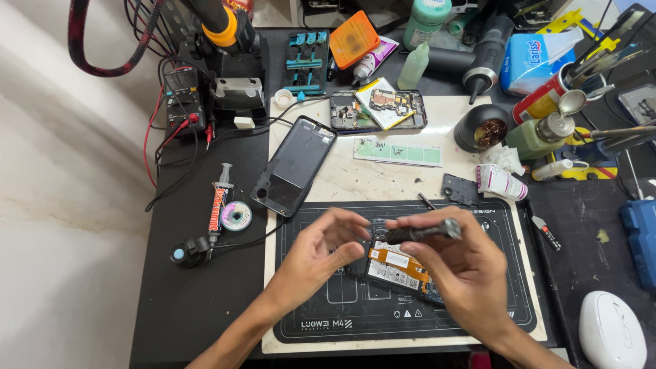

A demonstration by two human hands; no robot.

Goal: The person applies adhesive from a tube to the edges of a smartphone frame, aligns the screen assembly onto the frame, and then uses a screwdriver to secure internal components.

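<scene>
My right hand (459,270) grips a dark, short screwdriver (424,232), held level above the black work mat (328,301). My left hand (321,249) is half curled, its fingertips close to the screwdriver's left end; whether they touch it I cannot tell. Under both hands lies an opened phone (400,270) with orange flex cables and labels showing, partly hidden by my fingers.
A black phone back cover (294,164) lies at the mat's upper left, another opened phone body (376,109) farther back. A green strip with small screws (398,152), a small dark bracket (462,188), a syringe (219,201), bottles, a multimeter (183,99) and a white mouse (610,331) surround the mat.
</scene>
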